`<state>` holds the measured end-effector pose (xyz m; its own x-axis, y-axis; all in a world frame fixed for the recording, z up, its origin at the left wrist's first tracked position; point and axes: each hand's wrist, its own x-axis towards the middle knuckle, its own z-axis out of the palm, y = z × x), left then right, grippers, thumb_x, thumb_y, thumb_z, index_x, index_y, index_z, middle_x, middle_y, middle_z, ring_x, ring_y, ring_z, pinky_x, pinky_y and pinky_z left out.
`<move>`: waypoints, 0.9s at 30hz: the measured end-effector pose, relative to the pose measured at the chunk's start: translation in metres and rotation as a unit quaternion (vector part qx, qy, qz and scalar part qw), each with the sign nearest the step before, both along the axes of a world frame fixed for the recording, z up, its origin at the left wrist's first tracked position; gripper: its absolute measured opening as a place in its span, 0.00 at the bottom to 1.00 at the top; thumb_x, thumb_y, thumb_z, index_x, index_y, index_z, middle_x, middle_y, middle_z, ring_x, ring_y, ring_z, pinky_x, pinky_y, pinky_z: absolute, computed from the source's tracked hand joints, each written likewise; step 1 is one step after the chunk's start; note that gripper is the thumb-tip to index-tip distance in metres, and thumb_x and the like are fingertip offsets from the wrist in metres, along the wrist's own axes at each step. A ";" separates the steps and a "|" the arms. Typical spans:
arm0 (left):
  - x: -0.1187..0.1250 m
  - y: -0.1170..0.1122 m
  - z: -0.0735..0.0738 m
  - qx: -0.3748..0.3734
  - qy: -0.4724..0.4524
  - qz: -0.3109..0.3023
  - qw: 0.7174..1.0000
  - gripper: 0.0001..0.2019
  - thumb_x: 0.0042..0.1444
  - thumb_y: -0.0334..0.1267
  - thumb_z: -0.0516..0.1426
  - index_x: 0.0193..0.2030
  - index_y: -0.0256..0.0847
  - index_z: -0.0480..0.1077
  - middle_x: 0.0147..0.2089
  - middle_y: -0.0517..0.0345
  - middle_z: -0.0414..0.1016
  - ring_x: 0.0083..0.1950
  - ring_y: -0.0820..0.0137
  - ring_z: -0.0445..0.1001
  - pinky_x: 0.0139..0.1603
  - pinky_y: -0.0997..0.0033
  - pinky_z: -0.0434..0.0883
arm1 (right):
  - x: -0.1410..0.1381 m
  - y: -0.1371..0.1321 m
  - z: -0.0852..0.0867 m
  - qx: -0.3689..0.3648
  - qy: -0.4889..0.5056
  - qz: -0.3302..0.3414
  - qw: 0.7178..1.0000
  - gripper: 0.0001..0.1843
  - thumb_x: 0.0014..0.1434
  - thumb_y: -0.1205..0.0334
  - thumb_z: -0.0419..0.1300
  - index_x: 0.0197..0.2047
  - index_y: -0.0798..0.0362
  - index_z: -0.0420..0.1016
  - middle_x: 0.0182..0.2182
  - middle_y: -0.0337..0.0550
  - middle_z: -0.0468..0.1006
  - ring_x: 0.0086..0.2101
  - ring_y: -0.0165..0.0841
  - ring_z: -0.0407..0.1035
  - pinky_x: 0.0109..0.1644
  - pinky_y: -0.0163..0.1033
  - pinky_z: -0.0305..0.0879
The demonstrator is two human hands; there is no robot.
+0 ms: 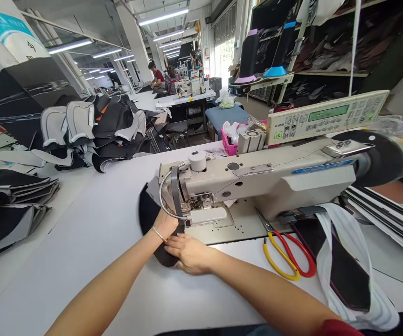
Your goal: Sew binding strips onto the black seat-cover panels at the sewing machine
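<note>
A black fabric piece [146, 212] lies under the head of the sewing machine [253, 175] on the white table. My left hand [166, 225], with a bracelet at the wrist, rests on the fabric beside the needle area; the machine's head and a curved metal hose hide its fingers. Just nearer to me, my right hand [192, 253] lies flat on the fabric's near part, fingers stretched out and pointing left. The needle and presser foot are mostly hidden from this angle.
Scissors [287, 254] with red and yellow handles lie right of my hands, beside white straps [355, 247]. Stacked cut pieces [100, 123] stand at the left. A control panel [327, 116] and thread cones [248, 56] rise behind the machine. Two people [157, 77] work farther back.
</note>
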<state>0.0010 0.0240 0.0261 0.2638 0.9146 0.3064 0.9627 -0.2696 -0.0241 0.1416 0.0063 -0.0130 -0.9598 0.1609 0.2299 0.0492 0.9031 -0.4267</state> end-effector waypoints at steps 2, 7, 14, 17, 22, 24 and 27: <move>-0.002 -0.007 0.008 0.009 0.055 -0.051 0.997 0.14 0.54 0.28 0.45 0.27 0.39 0.70 0.31 0.55 0.74 0.42 0.66 0.70 0.51 0.59 0.64 | 0.017 0.000 0.005 -0.042 -0.017 0.056 0.997 0.28 0.53 0.64 0.56 0.57 0.58 0.60 0.56 0.47 0.59 0.56 0.34 0.50 0.61 0.40 0.43; -0.014 -0.035 0.012 0.055 0.172 -0.110 0.977 0.13 0.56 0.29 0.46 0.41 0.39 0.69 0.42 0.50 0.73 0.50 0.65 0.66 0.55 0.55 0.60 | 0.038 0.007 0.004 -0.125 -0.032 0.074 0.989 0.25 0.47 0.75 0.55 0.51 0.54 0.68 0.50 0.42 0.68 0.53 0.30 0.56 0.60 0.35 0.43; -0.018 -0.073 -0.017 -0.051 0.158 -0.040 0.985 0.20 0.54 0.26 0.44 0.53 0.39 0.63 0.55 0.52 0.65 0.54 0.65 0.63 0.53 0.61 0.63 | 0.039 0.007 -0.009 -0.132 0.026 0.014 0.991 0.22 0.47 0.74 0.57 0.47 0.50 0.70 0.46 0.38 0.71 0.52 0.28 0.59 0.59 0.36 0.44; -0.017 -0.076 -0.027 -0.096 0.156 0.002 0.983 0.23 0.53 0.26 0.44 0.57 0.40 0.58 0.60 0.55 0.60 0.55 0.64 0.61 0.53 0.61 0.63 | 0.038 0.004 -0.012 -0.128 0.038 0.008 0.991 0.22 0.47 0.75 0.56 0.47 0.50 0.70 0.46 0.36 0.71 0.52 0.25 0.58 0.59 0.34 0.43; -0.009 -0.068 -0.031 -0.103 0.123 0.023 0.987 0.23 0.50 0.24 0.45 0.53 0.39 0.63 0.56 0.53 0.65 0.53 0.64 0.63 0.51 0.62 0.65 | 0.039 0.010 -0.012 -0.127 0.026 -0.003 0.992 0.23 0.47 0.78 0.50 0.44 0.51 0.71 0.45 0.36 0.72 0.50 0.25 0.60 0.57 0.34 0.46; -0.002 -0.062 -0.033 -0.096 0.104 0.032 0.989 0.21 0.49 0.23 0.45 0.50 0.37 0.65 0.52 0.52 0.67 0.53 0.64 0.63 0.51 0.63 0.65 | 0.041 0.016 -0.008 -0.126 0.017 -0.008 0.992 0.23 0.46 0.78 0.49 0.43 0.50 0.72 0.44 0.36 0.73 0.49 0.26 0.62 0.57 0.34 0.48; 0.009 -0.053 -0.035 -0.085 0.090 0.044 0.991 0.16 0.51 0.24 0.45 0.41 0.34 0.70 0.44 0.49 0.71 0.51 0.63 0.65 0.49 0.64 0.67 | 0.045 0.025 0.003 -0.121 0.003 -0.018 0.992 0.24 0.47 0.78 0.47 0.43 0.49 0.73 0.42 0.36 0.74 0.48 0.27 0.64 0.56 0.36 0.50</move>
